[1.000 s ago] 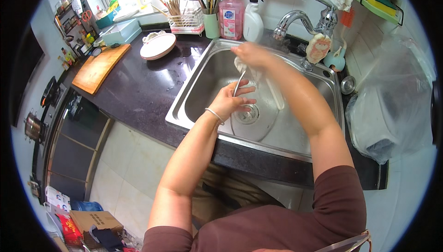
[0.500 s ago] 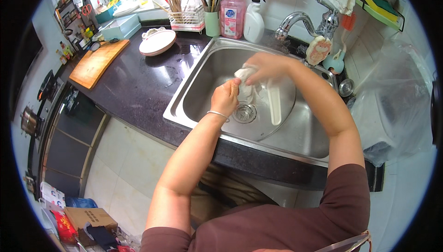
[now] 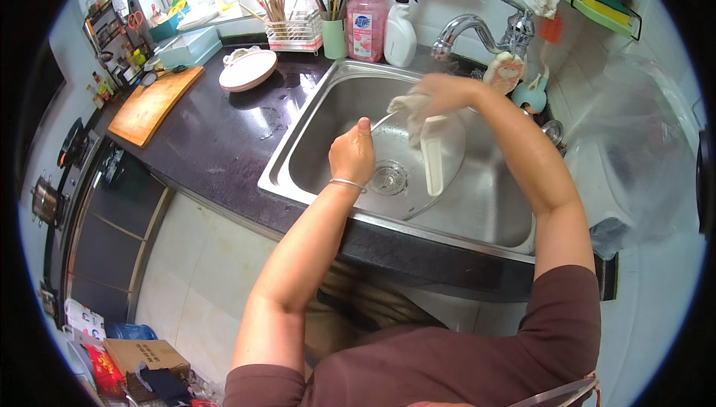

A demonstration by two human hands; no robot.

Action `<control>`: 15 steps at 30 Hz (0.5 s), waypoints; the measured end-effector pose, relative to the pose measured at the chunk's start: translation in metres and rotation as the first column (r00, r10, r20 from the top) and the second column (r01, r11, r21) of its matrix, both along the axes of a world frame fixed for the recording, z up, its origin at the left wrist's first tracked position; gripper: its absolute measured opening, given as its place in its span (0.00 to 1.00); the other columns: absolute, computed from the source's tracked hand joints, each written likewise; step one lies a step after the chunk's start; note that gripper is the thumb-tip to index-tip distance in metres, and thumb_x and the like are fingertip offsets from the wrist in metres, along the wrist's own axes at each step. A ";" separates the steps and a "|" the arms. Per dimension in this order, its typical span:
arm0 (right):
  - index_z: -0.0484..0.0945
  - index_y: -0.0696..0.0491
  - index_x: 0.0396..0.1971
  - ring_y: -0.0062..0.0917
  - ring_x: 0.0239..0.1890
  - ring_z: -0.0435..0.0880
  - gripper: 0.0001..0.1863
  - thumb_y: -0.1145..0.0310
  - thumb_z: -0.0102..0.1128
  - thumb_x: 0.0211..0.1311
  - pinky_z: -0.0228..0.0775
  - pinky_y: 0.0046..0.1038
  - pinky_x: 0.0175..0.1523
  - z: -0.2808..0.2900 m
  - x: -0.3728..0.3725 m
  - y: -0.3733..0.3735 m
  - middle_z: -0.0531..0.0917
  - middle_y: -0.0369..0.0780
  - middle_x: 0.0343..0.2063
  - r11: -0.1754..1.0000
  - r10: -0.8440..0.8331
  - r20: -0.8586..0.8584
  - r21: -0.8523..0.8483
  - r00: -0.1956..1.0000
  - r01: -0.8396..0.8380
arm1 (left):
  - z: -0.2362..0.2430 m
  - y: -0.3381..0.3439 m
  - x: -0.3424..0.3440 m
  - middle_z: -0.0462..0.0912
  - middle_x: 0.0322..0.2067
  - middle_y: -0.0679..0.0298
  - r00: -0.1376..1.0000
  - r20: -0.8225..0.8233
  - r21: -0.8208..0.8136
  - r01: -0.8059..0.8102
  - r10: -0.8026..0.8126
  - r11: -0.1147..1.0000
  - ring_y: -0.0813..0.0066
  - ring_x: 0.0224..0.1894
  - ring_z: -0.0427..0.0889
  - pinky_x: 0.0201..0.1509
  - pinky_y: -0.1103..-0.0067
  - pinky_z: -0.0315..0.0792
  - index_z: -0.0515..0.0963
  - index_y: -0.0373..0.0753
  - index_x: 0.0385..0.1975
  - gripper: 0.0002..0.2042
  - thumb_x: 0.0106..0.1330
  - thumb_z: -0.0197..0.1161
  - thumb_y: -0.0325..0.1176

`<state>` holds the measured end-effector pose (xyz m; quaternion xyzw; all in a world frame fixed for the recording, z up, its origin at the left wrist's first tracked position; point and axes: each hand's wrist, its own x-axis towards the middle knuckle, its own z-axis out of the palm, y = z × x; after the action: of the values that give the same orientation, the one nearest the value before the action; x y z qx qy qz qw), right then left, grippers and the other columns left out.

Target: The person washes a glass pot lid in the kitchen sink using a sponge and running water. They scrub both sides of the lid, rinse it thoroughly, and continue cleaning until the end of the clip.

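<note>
Over the sink (image 3: 501, 217), my left hand (image 3: 353, 155) is closed on the near-left rim of a clear round lid (image 3: 406, 192), thumb pointing up. The lid looks like glass and is hard to make out against the steel. A long off-white handle (image 3: 432, 162) stands out on it. My right hand (image 3: 450, 96), smeared by motion, is at the lid's far side with a pale, wet-looking cloth (image 3: 409, 105) in its fingers. Through the lid shows the drain (image 3: 389, 178).
A chrome faucet (image 3: 477, 28) arches over the sink's far side. Behind stand a white spray bottle (image 3: 400, 34), a pink pump bottle (image 3: 366, 23) and a green utensil cup (image 3: 334, 38). Left are a covered dish (image 3: 248, 71) and a cutting board (image 3: 155, 105). A plastic bag (image 3: 630, 138) hangs right.
The cloth has moved away from my left hand toward the far rim, along with my right hand. The lid and my left hand have shifted slightly left.
</note>
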<state>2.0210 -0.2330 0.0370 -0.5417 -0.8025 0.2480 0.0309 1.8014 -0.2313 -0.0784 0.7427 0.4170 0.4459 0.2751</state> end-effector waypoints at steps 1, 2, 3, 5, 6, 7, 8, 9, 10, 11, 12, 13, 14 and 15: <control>0.79 0.56 0.36 0.22 0.33 0.79 0.18 0.61 0.64 0.45 0.70 0.27 0.41 -0.003 -0.020 -0.001 0.83 0.39 0.32 1.000 0.007 0.038 -0.001 0.999 -0.007 | -0.001 0.000 0.000 0.75 0.17 0.50 1.000 -0.020 0.018 -0.017 0.017 1.000 0.44 0.26 0.74 0.31 0.60 0.66 0.73 0.37 0.19 0.32 0.68 0.30 0.56; 0.79 0.56 0.36 0.22 0.33 0.78 0.18 0.62 0.63 0.45 0.69 0.27 0.41 -0.007 -0.050 -0.002 0.83 0.38 0.32 1.000 0.020 0.069 -0.004 0.997 -0.019 | -0.003 0.000 -0.004 0.75 0.18 0.49 0.998 -0.046 0.036 -0.037 0.039 0.999 0.44 0.27 0.74 0.31 0.59 0.66 0.73 0.36 0.19 0.31 0.68 0.30 0.56; 0.79 0.56 0.36 0.21 0.34 0.78 0.17 0.63 0.63 0.45 0.69 0.27 0.41 -0.006 -0.066 -0.004 0.82 0.38 0.32 1.000 0.025 0.108 -0.008 0.994 -0.025 | 0.000 -0.002 -0.005 0.75 0.18 0.49 0.999 -0.033 0.025 -0.028 0.029 0.999 0.43 0.27 0.74 0.31 0.59 0.66 0.73 0.36 0.20 0.31 0.68 0.30 0.56; 0.80 0.55 0.33 0.20 0.31 0.79 0.13 0.66 0.64 0.46 0.70 0.25 0.39 -0.003 -0.067 -0.007 0.82 0.36 0.29 0.982 -0.085 -0.064 -0.173 0.994 0.073 | 0.007 -0.005 -0.009 0.75 0.19 0.48 1.000 -0.009 0.002 -0.012 0.012 1.000 0.43 0.29 0.75 0.32 0.57 0.66 0.74 0.36 0.20 0.32 0.68 0.29 0.56; 0.80 0.55 0.32 0.20 0.30 0.79 0.11 0.68 0.64 0.47 0.71 0.24 0.38 0.001 -0.070 -0.005 0.82 0.35 0.28 0.962 -0.142 -0.139 -0.253 0.980 0.104 | 0.004 -0.002 -0.010 0.75 0.19 0.49 0.999 0.023 0.073 -0.039 0.037 0.997 0.43 0.27 0.74 0.31 0.59 0.66 0.73 0.37 0.19 0.32 0.68 0.29 0.56; 0.80 0.55 0.32 0.20 0.29 0.79 0.11 0.68 0.64 0.47 0.71 0.24 0.37 0.001 -0.056 -0.003 0.82 0.35 0.27 0.981 -0.123 -0.183 -0.171 0.975 0.092 | 0.004 0.000 -0.010 0.74 0.17 0.51 0.999 0.026 0.054 -0.035 0.033 0.998 0.47 0.26 0.74 0.31 0.63 0.66 0.73 0.37 0.18 0.33 0.68 0.28 0.57; 0.80 0.55 0.32 0.19 0.28 0.78 0.11 0.67 0.64 0.48 0.70 0.24 0.37 -0.004 -0.028 0.000 0.82 0.34 0.27 0.993 -0.100 -0.224 -0.087 0.969 0.082 | 0.004 0.002 -0.010 0.74 0.16 0.53 0.999 0.029 0.034 -0.030 0.029 0.999 0.51 0.24 0.74 0.30 0.67 0.66 0.73 0.37 0.17 0.34 0.67 0.27 0.58; 0.80 0.55 0.32 0.19 0.28 0.78 0.11 0.67 0.63 0.48 0.70 0.24 0.36 -0.010 -0.006 0.000 0.82 0.34 0.26 0.997 -0.074 -0.262 -0.011 0.962 0.074 | 0.002 0.003 -0.009 0.73 0.15 0.55 0.999 0.033 0.007 -0.025 0.025 1.000 0.55 0.23 0.74 0.30 0.71 0.65 0.73 0.38 0.16 0.35 0.67 0.26 0.59; 0.81 0.55 0.32 0.19 0.28 0.78 0.11 0.66 0.63 0.48 0.70 0.25 0.37 -0.014 0.006 -0.003 0.82 0.34 0.26 0.993 -0.102 -0.285 0.022 0.953 0.113 | 0.001 0.003 -0.008 0.73 0.15 0.55 0.999 0.026 0.014 -0.025 0.024 1.000 0.56 0.22 0.74 0.30 0.71 0.65 0.73 0.38 0.16 0.35 0.67 0.26 0.59; 0.81 0.54 0.32 0.19 0.28 0.78 0.11 0.66 0.63 0.48 0.70 0.25 0.37 -0.017 0.016 -0.007 0.82 0.34 0.26 0.987 -0.129 -0.309 0.054 0.942 0.153 | 0.001 0.003 -0.006 0.73 0.15 0.56 1.000 0.019 0.021 -0.022 0.022 1.000 0.56 0.22 0.73 0.30 0.71 0.65 0.72 0.38 0.16 0.35 0.67 0.26 0.59; 0.81 0.54 0.32 0.18 0.28 0.78 0.12 0.65 0.64 0.48 0.70 0.26 0.37 -0.019 0.021 -0.013 0.82 0.35 0.26 0.975 -0.163 -0.340 0.088 0.926 0.204 | 0.002 0.003 -0.002 0.72 0.15 0.56 1.000 0.006 0.033 -0.010 0.010 0.999 0.56 0.22 0.73 0.30 0.71 0.65 0.72 0.38 0.16 0.35 0.68 0.26 0.59; 0.80 0.55 0.32 0.20 0.29 0.78 0.13 0.64 0.63 0.47 0.70 0.27 0.38 -0.015 0.008 -0.017 0.82 0.36 0.26 0.977 -0.163 -0.279 0.086 0.946 0.194 | 0.001 0.002 -0.004 0.73 0.15 0.56 1.000 -0.010 0.041 -0.014 0.014 0.999 0.56 0.22 0.74 0.30 0.71 0.66 0.73 0.37 0.17 0.35 0.68 0.26 0.58; 0.80 0.57 0.32 0.22 0.29 0.79 0.14 0.63 0.62 0.47 0.70 0.28 0.38 -0.008 -0.008 -0.017 0.82 0.38 0.26 0.979 -0.164 -0.216 0.083 0.963 0.185 | 0.000 0.002 -0.005 0.73 0.15 0.55 1.000 -0.026 0.049 -0.016 0.017 0.999 0.55 0.23 0.75 0.30 0.70 0.66 0.73 0.37 0.17 0.35 0.68 0.26 0.58; 0.79 0.58 0.33 0.24 0.30 0.79 0.16 0.62 0.61 0.47 0.70 0.28 0.39 -0.004 -0.028 -0.017 0.81 0.40 0.26 0.981 -0.163 -0.156 0.083 0.974 0.178 | 0.000 0.001 -0.007 0.74 0.16 0.55 0.999 -0.044 0.062 -0.016 0.019 0.998 0.55 0.23 0.75 0.30 0.70 0.66 0.74 0.37 0.18 0.35 0.68 0.26 0.58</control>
<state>1.9933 -0.2500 0.0330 -0.5866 -0.7596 0.2447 0.1378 1.7940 -0.2300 -0.0785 0.7570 0.4156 0.4441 0.2388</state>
